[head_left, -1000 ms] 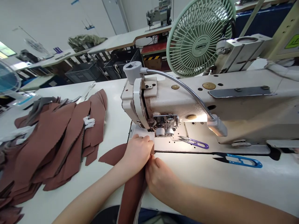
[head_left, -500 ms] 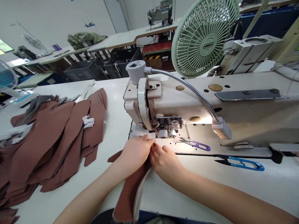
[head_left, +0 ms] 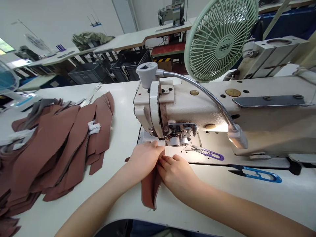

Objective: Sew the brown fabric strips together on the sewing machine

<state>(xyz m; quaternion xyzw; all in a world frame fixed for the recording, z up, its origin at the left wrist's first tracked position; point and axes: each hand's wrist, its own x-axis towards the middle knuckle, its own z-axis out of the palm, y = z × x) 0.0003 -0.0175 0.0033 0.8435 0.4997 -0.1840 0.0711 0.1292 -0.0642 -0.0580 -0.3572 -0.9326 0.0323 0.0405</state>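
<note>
Left hand [head_left: 145, 157] lies palm-down on a brown piece [head_left: 149, 191], fingers toward the machine head; thumb and underside hidden, so can't tell if it grips or only presses. Right hand [head_left: 179, 172] just beside it, fingers bent in and closed on the right edge of the same piece, fingertips near the left hand's. Piece sits just in front of the needle area of a white sewing machine [head_left: 197, 107]; near end hangs out below the hands, folded lengthwise, tip on the white table [head_left: 124, 113] short of its front edge. Small brown corner pokes out left of the left wrist. White patch [head_left: 148, 137] just beyond the left fingers, at the machine head; can't tell what it is. Lit gooseneck lamp [head_left: 237, 136] bends down over the machine bed. Purple-handled snips [head_left: 212, 154] on the bed, blue-handled snips [head_left: 261, 175] on the table, right of them. Pile of brown pieces [head_left: 59, 135] on the left, white tie [head_left: 94, 127] on it. Green fan [head_left: 223, 46] behind the machine. Farther back: second sewing machine [head_left: 171, 15], grey crates [head_left: 86, 75], olive cloth [head_left: 90, 40].
</note>
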